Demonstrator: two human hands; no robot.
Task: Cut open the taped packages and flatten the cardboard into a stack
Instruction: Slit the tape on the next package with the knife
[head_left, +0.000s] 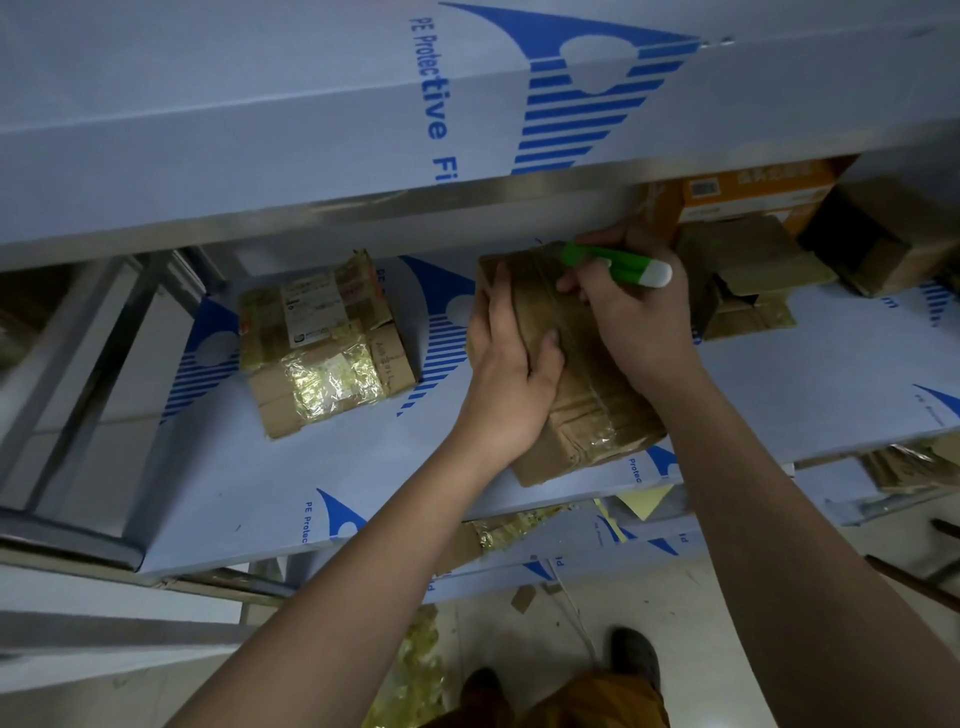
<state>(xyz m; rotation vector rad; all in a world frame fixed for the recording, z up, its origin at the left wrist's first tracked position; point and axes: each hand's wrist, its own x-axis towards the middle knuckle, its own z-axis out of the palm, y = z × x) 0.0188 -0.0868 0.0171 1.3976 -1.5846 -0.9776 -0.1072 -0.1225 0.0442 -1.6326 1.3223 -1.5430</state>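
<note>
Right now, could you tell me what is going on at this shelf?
A person is opening a taped cardboard package on the middle shelf. The left hand presses down on the package to steady it, while the right hand grips a green utility knife, its tip at the far end of the tape. Another taped package lies to the left, untouched, and opened boxes sit to the right.
</note>
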